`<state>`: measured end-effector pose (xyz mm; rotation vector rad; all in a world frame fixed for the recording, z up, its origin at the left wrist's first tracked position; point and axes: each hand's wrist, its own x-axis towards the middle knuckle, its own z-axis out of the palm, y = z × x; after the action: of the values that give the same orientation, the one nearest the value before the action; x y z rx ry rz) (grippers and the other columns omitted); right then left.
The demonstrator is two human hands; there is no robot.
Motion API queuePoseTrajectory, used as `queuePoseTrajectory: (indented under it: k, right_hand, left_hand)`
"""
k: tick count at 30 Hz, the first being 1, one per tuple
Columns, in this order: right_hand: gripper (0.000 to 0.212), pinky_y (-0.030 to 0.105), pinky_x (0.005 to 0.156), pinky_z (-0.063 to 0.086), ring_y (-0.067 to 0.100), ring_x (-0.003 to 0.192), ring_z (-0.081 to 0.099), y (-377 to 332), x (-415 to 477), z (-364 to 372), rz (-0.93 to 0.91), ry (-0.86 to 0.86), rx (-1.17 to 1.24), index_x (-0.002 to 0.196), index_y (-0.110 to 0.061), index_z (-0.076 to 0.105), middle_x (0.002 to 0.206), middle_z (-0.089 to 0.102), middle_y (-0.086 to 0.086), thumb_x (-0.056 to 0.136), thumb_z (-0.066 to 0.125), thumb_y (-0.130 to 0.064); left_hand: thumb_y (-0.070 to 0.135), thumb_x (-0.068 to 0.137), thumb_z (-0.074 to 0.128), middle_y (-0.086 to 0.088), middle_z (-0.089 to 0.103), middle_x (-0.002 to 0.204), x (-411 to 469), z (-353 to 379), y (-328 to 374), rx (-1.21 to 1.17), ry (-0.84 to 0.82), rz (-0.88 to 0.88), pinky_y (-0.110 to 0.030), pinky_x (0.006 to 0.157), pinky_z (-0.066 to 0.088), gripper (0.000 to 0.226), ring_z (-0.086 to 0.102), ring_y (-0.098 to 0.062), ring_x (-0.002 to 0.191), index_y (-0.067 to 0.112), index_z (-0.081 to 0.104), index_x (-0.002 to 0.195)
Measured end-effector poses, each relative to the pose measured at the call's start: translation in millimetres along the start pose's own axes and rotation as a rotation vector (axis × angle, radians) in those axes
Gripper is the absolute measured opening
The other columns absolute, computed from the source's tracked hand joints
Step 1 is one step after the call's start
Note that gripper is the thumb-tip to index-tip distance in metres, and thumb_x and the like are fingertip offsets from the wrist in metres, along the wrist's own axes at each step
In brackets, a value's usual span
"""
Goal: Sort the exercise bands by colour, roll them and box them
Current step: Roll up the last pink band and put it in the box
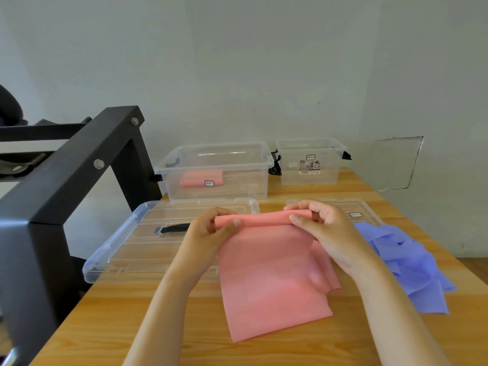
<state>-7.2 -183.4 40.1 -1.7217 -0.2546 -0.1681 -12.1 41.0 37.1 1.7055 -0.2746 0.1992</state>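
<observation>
the pink band [274, 273] is being gripped at its rolled far edge by the left hand [211, 228] and right hand [324, 228]; it is likely being handled as thin, limp, stretchy sheet.

Only one camera going here, riding at head height and facing forward and down across the counter [111, 320]. It's shooting wide-angle, so it's taking in plenty. The left hand [208, 231], right hand [324, 228] and pink band [269, 281] are sitting close, mid-frame, while the wall [264, 62] is filling the top half and a black frame [66, 186] is crowding the left.
</observation>
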Motion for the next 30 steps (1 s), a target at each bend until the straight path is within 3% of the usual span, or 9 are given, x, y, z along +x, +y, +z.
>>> queuePoseTrajectory:
  k: [6, 10, 12, 16, 20, 25, 28, 30]
  right_hand:
    - [0.016, 0.02, 0.076, 0.049, 0.009, 0.087, 0.067, -0.3, -0.6, 0.4, -0.016, 0.005, -0.017, 0.09, -0.027, 0.074, 0.101, 0.072, -0.001, 0.091, 0.065, -0.014]
    - [0.015, 0.029, 0.071, 0.045, 0.015, 0.078, 0.06, -2.0, -2.1, 0.5, -0.026, -0.024, 0.015, 0.088, -0.029, 0.075, 0.099, 0.069, 0.012, 0.09, 0.066, -0.017]
    - [0.015, 0.026, 0.067, 0.046, 0.014, 0.075, 0.059, -3.6, -2.9, 0.6, -0.012, -0.037, 0.063, 0.087, -0.027, 0.075, 0.092, 0.066, 0.017, 0.088, 0.068, -0.013]
    - [0.023, 0.016, 0.067, 0.048, 0.008, 0.074, 0.063, -5.2, -2.8, -0.6, -0.004, -0.069, 0.13, 0.082, -0.022, 0.074, 0.086, 0.066, 0.005, 0.082, 0.07, 0.0]
    - [0.014, 0.018, 0.069, 0.045, 0.011, 0.075, 0.058, -3.1, -1.4, -0.4, -0.001, -0.022, 0.076, 0.078, -0.022, 0.074, 0.077, 0.063, 0.001, 0.079, 0.075, -0.008]
    - [0.022, 0.015, 0.075, 0.048, 0.007, 0.089, 0.066, -0.1, -0.8, 0.1, -0.008, 0.003, -0.026, 0.091, -0.027, 0.074, 0.097, 0.074, -0.007, 0.081, 0.074, -0.007]
    - [0.02, 0.014, 0.074, 0.048, 0.002, 0.086, 0.065, -1.8, -1.2, 0.4, -0.011, 0.012, -0.003, 0.086, -0.026, 0.074, 0.094, 0.073, -0.007, 0.084, 0.07, -0.007]
    - [0.016, 0.023, 0.076, 0.047, 0.008, 0.083, 0.063, -2.7, -2.0, 0.8, -0.021, -0.004, 0.021, 0.087, -0.026, 0.074, 0.097, 0.071, 0.004, 0.087, 0.069, -0.01]
  left_hand:
    - [0.024, 0.097, 0.056, -0.001, 0.069, 0.084, 1.1, -2.9, -3.4, 0.031, -0.039, -0.054, -0.017, 0.061, 0.047, 0.02, 0.062, -0.01, 0.073, 0.01, 0.07, 0.099]
    - [0.02, 0.096, 0.057, 0.003, 0.068, 0.082, 0.5, -4.6, -1.4, -0.021, -0.034, -0.018, -0.015, 0.06, 0.046, 0.013, 0.06, -0.007, 0.071, 0.013, 0.067, 0.101]
    - [0.016, 0.094, 0.06, 0.007, 0.068, 0.081, 0.4, -7.1, -1.3, -0.068, -0.028, -0.012, -0.017, 0.064, 0.046, 0.011, 0.059, -0.007, 0.073, 0.017, 0.068, 0.102]
    - [0.015, 0.087, 0.067, 0.008, 0.067, 0.086, 0.8, -11.9, -3.7, -0.183, -0.051, -0.053, -0.025, 0.072, 0.044, 0.011, 0.058, -0.009, 0.08, 0.017, 0.07, 0.098]
    - [0.017, 0.086, 0.069, 0.008, 0.068, 0.085, 1.6, -8.8, -4.8, -0.151, -0.037, -0.038, -0.021, 0.069, 0.045, 0.005, 0.058, -0.008, 0.078, 0.016, 0.069, 0.091]
    - [0.004, 0.085, 0.071, 0.004, 0.071, 0.087, 2.5, -6.9, -6.6, -0.054, -0.009, -0.031, -0.014, 0.071, 0.05, 0.032, 0.065, -0.007, 0.08, 0.022, 0.066, 0.111]
    - [0.003, 0.086, 0.068, 0.008, 0.068, 0.084, 2.9, -7.1, -7.1, -0.042, -0.021, 0.0, -0.013, 0.066, 0.046, 0.016, 0.059, -0.004, 0.076, 0.014, 0.068, 0.098]
    - [0.007, 0.09, 0.065, 0.005, 0.063, 0.077, 2.2, -6.2, -6.8, -0.052, -0.048, 0.002, -0.016, 0.059, 0.042, 0.008, 0.054, -0.007, 0.067, 0.015, 0.064, 0.094]
